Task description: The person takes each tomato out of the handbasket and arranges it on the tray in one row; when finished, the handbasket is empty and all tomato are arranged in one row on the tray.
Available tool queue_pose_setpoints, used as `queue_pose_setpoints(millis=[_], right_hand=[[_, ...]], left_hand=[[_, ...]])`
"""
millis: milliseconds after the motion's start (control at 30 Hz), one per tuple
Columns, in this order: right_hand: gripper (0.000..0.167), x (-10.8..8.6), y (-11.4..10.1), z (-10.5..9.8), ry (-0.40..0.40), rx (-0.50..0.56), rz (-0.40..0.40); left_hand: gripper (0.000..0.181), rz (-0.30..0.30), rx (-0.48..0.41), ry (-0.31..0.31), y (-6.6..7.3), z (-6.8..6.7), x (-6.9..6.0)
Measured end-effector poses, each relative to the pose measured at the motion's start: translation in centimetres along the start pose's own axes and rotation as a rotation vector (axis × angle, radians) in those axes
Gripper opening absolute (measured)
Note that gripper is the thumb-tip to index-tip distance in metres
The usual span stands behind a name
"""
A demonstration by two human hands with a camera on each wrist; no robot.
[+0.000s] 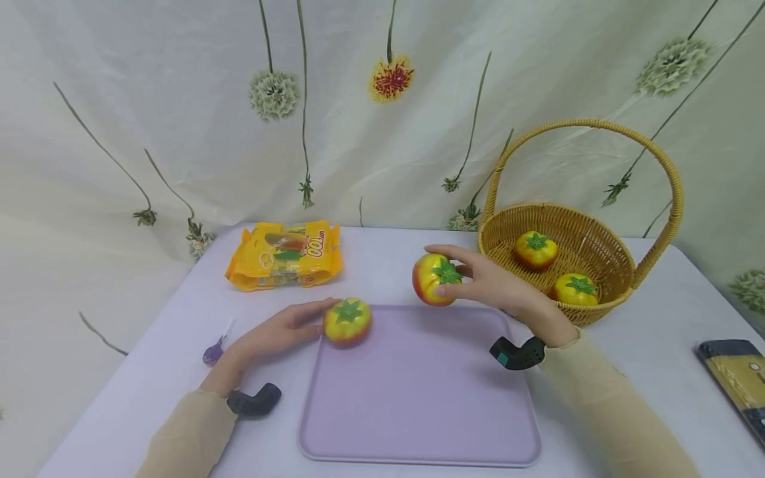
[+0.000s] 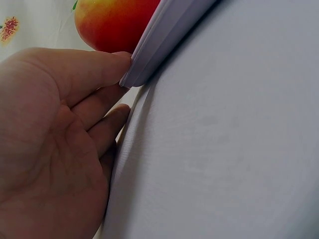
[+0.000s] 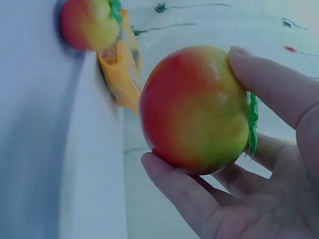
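My right hand (image 1: 487, 282) holds a red-and-yellow toy tomato (image 1: 433, 279) with a green leafy top, raised above the far edge of a lilac tray (image 1: 418, 398). In the right wrist view, thumb and fingers grip this tomato (image 3: 194, 109) from opposite sides. A second toy tomato (image 1: 346, 323) rests at the tray's far left corner. Beside it is my left hand (image 1: 287, 330). Seen from the left wrist, thumb and forefinger pinch the tray's rim (image 2: 149, 45) at a corner, close under the tomato (image 2: 114, 25); the other fingers are partly hidden.
A wicker basket (image 1: 496, 229) with a tall handle stands back right, holding two more toy tomatoes (image 1: 536, 250). An orange snack packet (image 1: 283, 255) lies at the back left. A purple lollipop (image 1: 214, 352) is left of my left forearm. At the right edge lies a dark-and-yellow package (image 1: 735, 378).
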State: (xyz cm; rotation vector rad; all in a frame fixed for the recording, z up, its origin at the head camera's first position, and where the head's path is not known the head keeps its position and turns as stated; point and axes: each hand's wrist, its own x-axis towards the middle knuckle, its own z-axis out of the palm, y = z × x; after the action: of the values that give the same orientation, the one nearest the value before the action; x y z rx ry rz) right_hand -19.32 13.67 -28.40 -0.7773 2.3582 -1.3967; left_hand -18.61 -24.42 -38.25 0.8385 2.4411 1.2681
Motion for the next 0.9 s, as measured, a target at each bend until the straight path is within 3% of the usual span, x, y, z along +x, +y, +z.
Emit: queue_pose_setpoints(millis=[400, 667, 900], right_hand=[[0.068, 2.1, 0.8, 4.8, -0.077, 0.003, 0.020], [0.061, 2.6, 1.7, 6.4, -0.101, 0.052, 0.031], [0.063, 2.9, 2.7, 7.0, -0.100, 0.029, 0.029]], left_hand=[[0.050, -0.037, 0.002, 0.001, 0.3, -0.1, 0.2], [0.050, -0.035, 0.005, 0.006, 0.5, 0.0, -0.1], [0.051, -0.041, 0.017, 0.011, 0.4, 0.1, -0.2]])
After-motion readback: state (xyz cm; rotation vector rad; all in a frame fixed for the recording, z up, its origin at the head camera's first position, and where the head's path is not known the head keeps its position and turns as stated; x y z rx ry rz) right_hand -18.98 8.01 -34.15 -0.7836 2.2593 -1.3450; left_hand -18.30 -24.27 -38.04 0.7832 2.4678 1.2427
